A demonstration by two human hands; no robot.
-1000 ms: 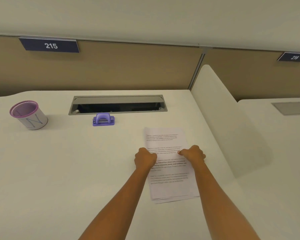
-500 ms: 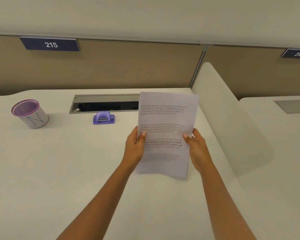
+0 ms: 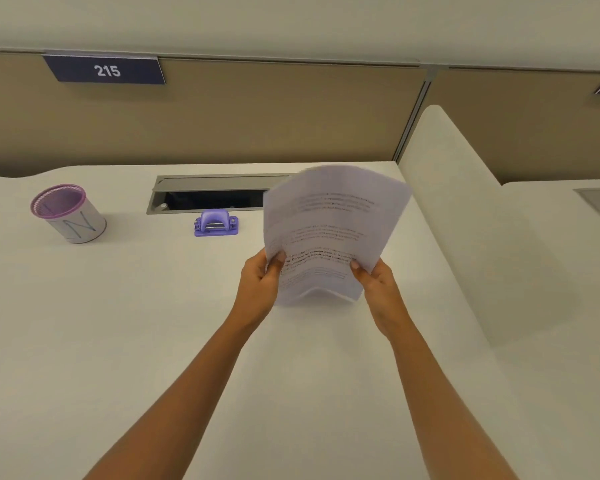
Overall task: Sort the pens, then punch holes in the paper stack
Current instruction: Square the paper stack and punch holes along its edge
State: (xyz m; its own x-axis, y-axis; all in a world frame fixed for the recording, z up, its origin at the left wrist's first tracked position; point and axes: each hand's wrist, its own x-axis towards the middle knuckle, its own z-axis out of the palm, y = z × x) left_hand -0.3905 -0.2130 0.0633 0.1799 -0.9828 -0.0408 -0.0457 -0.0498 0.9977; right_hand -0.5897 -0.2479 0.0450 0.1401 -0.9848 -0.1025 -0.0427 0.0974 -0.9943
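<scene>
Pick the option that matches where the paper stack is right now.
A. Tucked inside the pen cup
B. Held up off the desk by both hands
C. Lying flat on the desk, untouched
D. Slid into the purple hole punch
B: the paper stack is raised above the desk, pinched at its lower edges by the left hand and right hand, while the purple hole punch sits apart to its left.

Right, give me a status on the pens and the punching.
Pens: none lie loose on the desk, and whether any sit inside the purple-rimmed cup cannot be seen. In hand: the left hand and right hand grip the paper stack upright, bowed, above the desk. Left: the purple hole punch sits untouched; no holes show.
</scene>
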